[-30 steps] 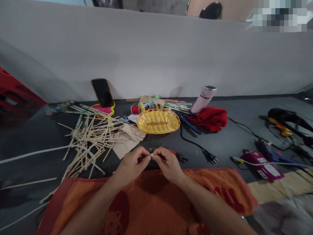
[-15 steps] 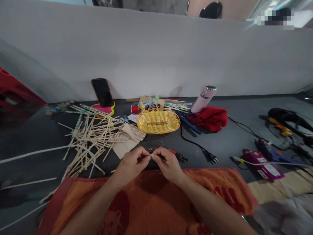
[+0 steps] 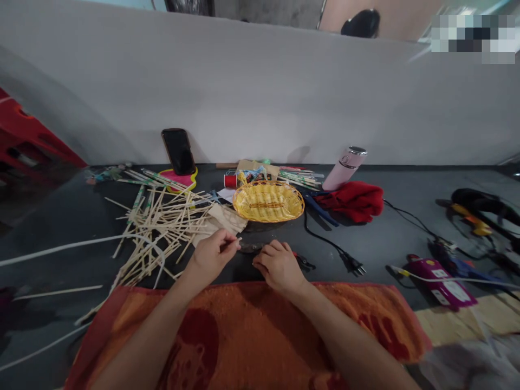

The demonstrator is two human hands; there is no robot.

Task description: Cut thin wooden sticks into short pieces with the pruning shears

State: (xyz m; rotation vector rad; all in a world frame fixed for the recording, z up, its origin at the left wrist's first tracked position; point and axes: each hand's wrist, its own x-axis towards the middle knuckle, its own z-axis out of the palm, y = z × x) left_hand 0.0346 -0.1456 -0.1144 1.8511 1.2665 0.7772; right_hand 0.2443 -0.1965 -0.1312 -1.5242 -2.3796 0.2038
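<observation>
My left hand is pinched shut on a small pale piece, whose tip pokes out past the thumb and forefinger. Its kind is too small to make out. To its right, my right hand has curled, closed fingers; a tiny pale spot shows at the fingertips, but what they hold is unclear. Beneath and behind that hand lies a dark metal tool with red on its handle, partly covered. Farther back stands a yellow woven oval basket. An orange towel lies under my forearms.
Thin pale sticks lie heaped at left beside brown paper. A phone, red thread spool, pink flask and red cloth line the back. A plug and purple box are at right.
My hands have moved apart: the left has drawn up and left with the pale piece, the right has turned palm down over the tool. The view has shifted slightly.
</observation>
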